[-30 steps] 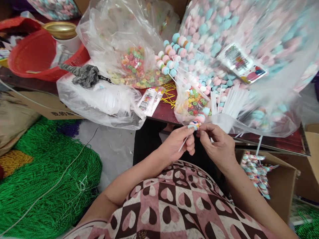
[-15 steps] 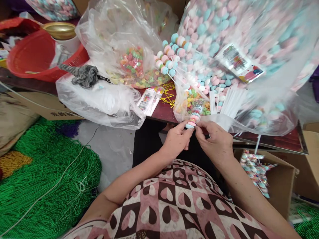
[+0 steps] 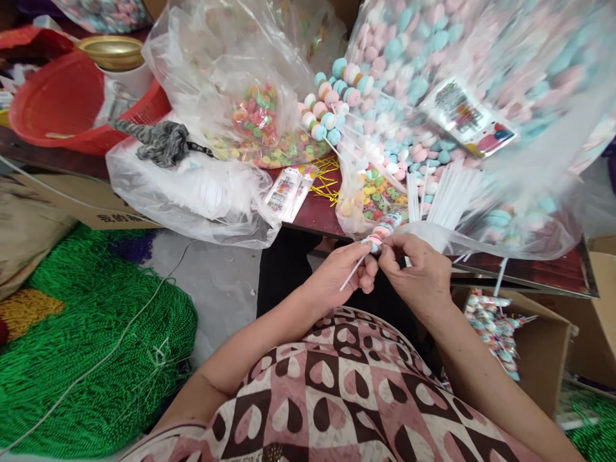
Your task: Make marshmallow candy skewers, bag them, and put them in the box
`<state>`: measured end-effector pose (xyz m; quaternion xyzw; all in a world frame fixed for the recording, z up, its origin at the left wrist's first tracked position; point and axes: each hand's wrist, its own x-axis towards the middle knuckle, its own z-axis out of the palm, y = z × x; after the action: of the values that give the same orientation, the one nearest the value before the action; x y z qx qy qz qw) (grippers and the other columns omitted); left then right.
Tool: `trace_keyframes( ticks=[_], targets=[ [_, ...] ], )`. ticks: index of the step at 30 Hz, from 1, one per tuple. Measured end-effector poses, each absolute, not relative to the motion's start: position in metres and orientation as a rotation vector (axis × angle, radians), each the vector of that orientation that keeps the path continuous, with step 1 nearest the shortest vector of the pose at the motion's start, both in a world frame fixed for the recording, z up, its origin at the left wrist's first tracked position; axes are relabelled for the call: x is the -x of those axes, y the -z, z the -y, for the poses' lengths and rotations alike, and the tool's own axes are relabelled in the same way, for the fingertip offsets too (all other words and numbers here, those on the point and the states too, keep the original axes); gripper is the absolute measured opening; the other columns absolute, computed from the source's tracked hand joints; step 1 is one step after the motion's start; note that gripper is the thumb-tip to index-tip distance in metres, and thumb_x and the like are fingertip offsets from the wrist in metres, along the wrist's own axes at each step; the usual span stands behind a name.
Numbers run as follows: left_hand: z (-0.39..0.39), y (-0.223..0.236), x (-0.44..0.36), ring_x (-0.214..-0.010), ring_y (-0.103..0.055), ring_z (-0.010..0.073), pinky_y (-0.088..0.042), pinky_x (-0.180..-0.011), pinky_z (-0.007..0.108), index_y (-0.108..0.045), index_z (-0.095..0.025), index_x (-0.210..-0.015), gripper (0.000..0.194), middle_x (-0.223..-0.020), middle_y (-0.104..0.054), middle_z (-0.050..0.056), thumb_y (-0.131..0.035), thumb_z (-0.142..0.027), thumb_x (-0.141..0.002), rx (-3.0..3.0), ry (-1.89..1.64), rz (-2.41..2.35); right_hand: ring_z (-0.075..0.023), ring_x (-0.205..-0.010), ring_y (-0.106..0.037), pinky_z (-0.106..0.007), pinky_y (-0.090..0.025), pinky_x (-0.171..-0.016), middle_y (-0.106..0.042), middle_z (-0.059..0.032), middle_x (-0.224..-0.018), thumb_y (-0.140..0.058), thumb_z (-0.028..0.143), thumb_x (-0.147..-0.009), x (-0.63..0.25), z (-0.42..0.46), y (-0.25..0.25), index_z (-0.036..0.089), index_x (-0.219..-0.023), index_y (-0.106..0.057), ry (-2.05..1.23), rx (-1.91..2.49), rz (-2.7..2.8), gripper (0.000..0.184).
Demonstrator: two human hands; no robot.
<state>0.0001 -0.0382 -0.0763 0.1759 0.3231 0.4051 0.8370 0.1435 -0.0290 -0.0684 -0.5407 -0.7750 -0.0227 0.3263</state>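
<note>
My left hand (image 3: 344,269) is closed on a marshmallow skewer (image 3: 387,224) in a clear printed wrapper. The skewer points up and away, and its white stick (image 3: 350,276) sticks out below, across the fingers. Right beside the lower end of the wrapper, my right hand (image 3: 418,266) has thumb and fingertips pinched together. What lies between those fingertips is too small to make out. Just beyond the hands is an open bag of coloured gummy rings (image 3: 378,192), with a bundle of white sticks (image 3: 450,192) to its right.
Unwrapped marshmallow skewers (image 3: 332,99) lie by a big bag of marshmallows (image 3: 423,45). Yellow twist ties (image 3: 326,181) and printed wrappers (image 3: 285,196) are near the table edge. A red basket (image 3: 52,138) stands left. Below right, a cardboard box (image 3: 541,340) holds wrapped skewers (image 3: 493,324).
The skewer has tilted and turned, so its white stick now shows below my left hand. My left fingers have shifted their hold. My right hand stays close beside it, fingertips pinched.
</note>
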Motion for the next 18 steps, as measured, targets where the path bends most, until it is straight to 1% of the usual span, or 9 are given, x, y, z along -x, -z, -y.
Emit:
trace_keyframes(
  ticks=[2, 5, 7, 8, 10, 12, 15, 18],
  targets=[
    [0.0379, 0.0732, -0.0006, -0.038, -0.042, 0.0054, -0.038, -0.043, 0.020, -0.058, -0.016, -0.081, 0.026, -0.052, -0.051, -0.006, -0.068, -0.040, -0.079, -0.388, -0.875, -0.707, -0.0149, -0.057, -0.065, -0.025, -0.046, -0.056, -0.071, -0.0018, -0.067, -0.055, 0.018, -0.083, -0.1434, 0.0317, 0.0684, 0.019, -0.076, -0.067, 0.051, 1.408, 2.006, 0.014],
    [0.0404, 0.0700, -0.0034, -0.036, -0.041, 0.0051, -0.034, -0.040, 0.019, -0.058, -0.016, -0.079, 0.018, -0.049, -0.051, -0.007, -0.065, -0.033, -0.080, -0.475, -0.908, -0.805, -0.0142, -0.056, -0.064, -0.024, -0.046, -0.055, -0.070, -0.0008, -0.066, -0.056, 0.015, -0.082, -0.1428, 0.0339, 0.0683, 0.019, -0.076, -0.066, 0.055, 1.364, 1.994, 0.013],
    [0.0427, 0.0702, -0.0055, -0.035, -0.040, 0.0050, -0.029, -0.038, 0.018, -0.061, -0.016, -0.082, 0.015, -0.048, -0.050, -0.007, -0.062, -0.031, -0.081, -0.545, -0.944, -0.873, -0.0140, -0.056, -0.065, -0.024, -0.047, -0.056, -0.070, -0.0002, -0.066, -0.056, 0.013, -0.081, -0.1428, 0.0344, 0.0692, 0.020, -0.076, -0.064, 0.073, 1.313, 2.001, 0.012],
    [0.0437, 0.0708, -0.0063, -0.035, -0.039, 0.0049, -0.027, -0.037, 0.018, -0.063, -0.016, -0.087, 0.016, -0.047, -0.049, -0.007, -0.061, -0.031, -0.082, -0.571, -0.961, -0.907, -0.0142, -0.057, -0.065, -0.024, -0.047, -0.056, -0.070, 0.0000, -0.067, -0.056, 0.012, -0.080, -0.1429, 0.0346, 0.0701, 0.020, -0.076, -0.064, 0.076, 1.298, 2.006, 0.012],
    [0.0449, 0.0723, -0.0072, -0.035, -0.036, 0.0048, -0.023, -0.037, 0.018, -0.065, -0.016, -0.102, 0.026, -0.045, -0.046, -0.009, -0.061, -0.031, -0.083, -0.598, -0.982, -0.960, -0.0143, -0.058, -0.064, -0.025, -0.048, -0.056, -0.069, 0.0003, -0.068, -0.057, 0.013, -0.081, -0.1434, 0.0353, 0.0723, 0.021, -0.080, -0.063, 0.049, 1.296, 2.007, 0.010],
    [0.0449, 0.0734, -0.0073, -0.035, -0.032, 0.0049, -0.022, -0.037, 0.018, -0.063, -0.015, -0.115, 0.036, -0.044, -0.042, -0.011, -0.061, -0.032, -0.083, -0.590, -0.989, -0.996, -0.0140, -0.059, -0.064, -0.025, -0.049, -0.057, -0.070, -0.0001, -0.074, -0.057, 0.014, -0.084, -0.1441, 0.0365, 0.0741, 0.021, -0.090, -0.064, -0.033, 1.320, 1.989, 0.011],
    [0.0436, 0.0737, -0.0075, -0.035, -0.030, 0.0050, -0.023, -0.037, 0.019, -0.062, -0.013, -0.115, 0.038, -0.044, -0.037, -0.011, -0.062, -0.032, -0.082, -0.577, -1.003, -1.000, -0.0144, -0.065, -0.065, -0.026, -0.051, -0.062, -0.071, -0.0023, -0.084, -0.057, 0.014, -0.087, -0.1448, 0.0384, 0.0753, 0.021, -0.101, -0.063, -0.109, 1.302, 1.990, 0.017],
    [0.0429, 0.0731, -0.0082, -0.036, -0.029, 0.0052, -0.023, -0.037, 0.019, -0.063, -0.014, -0.112, 0.034, -0.044, -0.036, -0.011, -0.060, -0.030, -0.083, -0.580, -1.002, -0.978, -0.0159, -0.069, -0.067, -0.027, -0.052, -0.064, -0.072, -0.0042, -0.086, -0.057, 0.016, -0.089, -0.1455, 0.0377, 0.0759, 0.021, -0.100, -0.065, -0.062, 1.280, 2.055, 0.014]
  ],
)
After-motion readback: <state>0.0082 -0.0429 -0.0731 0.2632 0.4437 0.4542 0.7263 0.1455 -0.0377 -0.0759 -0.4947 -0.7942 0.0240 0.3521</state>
